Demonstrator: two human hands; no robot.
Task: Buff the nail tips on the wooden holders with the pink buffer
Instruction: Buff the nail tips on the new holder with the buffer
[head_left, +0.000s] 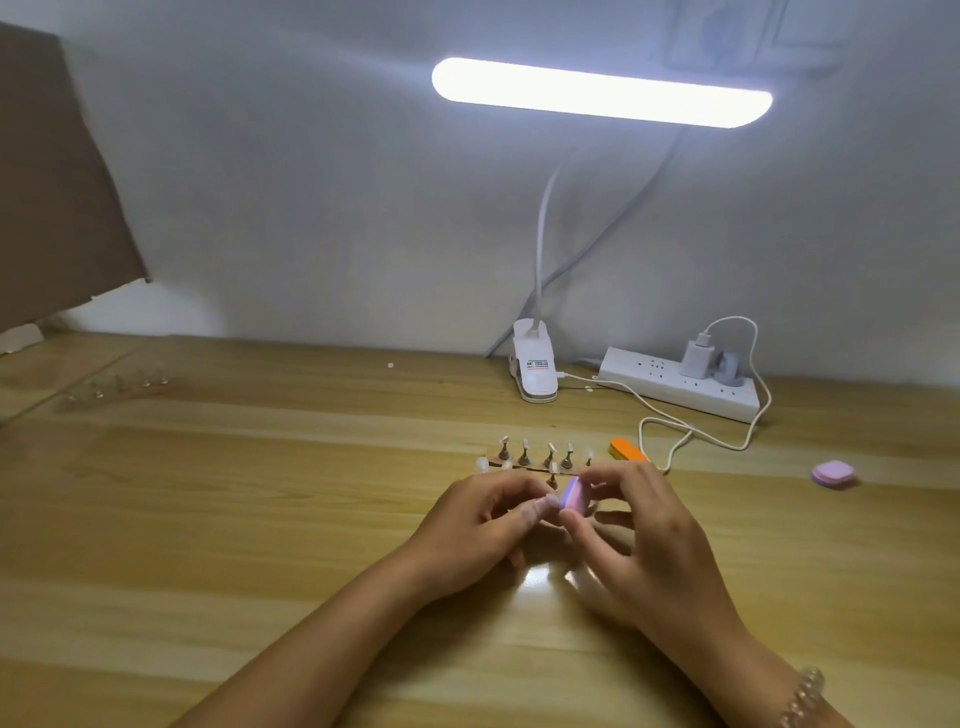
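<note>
- Right hand (660, 540) pinches a soft, rounded pink buffer (574, 496) between thumb and forefinger; the other fingers are spread.
- Left hand (480, 525), fingers curled, pinches a small pale tip (549, 501) against the buffer's edge.
- Both are held just in front of the flat wooden holder (494, 452), which carries a row of cone-footed metal stands.
- An orange block (626, 449) lies beside the holder.
- All of this is on a glossy wood-grain table (260, 493).

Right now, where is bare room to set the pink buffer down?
Bare wood from the left hand across to the clear stands; and between the right hand, holding the pink buffer, and the spare pink buffer. Crowded behind the hands: wooden holders, orange file, power strip.
</note>
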